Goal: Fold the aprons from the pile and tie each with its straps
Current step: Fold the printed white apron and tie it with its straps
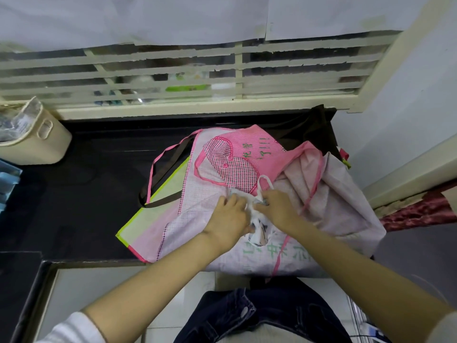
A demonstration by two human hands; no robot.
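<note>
Tying, I judge: my left hand (pixel 231 214) and right hand (pixel 277 206) are both closed on the white straps (pixel 265 184) of a small folded bundle (pixel 258 230), pinching them where they cross, one loop standing up just past my right fingers. The bundle sits on the pile (pixel 333 201) of pink aprons on the dark counter (pixel 74 194). Next I must pull the knot snug without loosening the fold. Farther back lies a brown-handled bag (pixel 158 191).

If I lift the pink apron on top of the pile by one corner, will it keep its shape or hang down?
The pink apron would probably hang limp: it already lies in soft folds over the pile. It looks thin, so likely light. Its long strap trails loose over the dark counter and might drag or snag.
</note>
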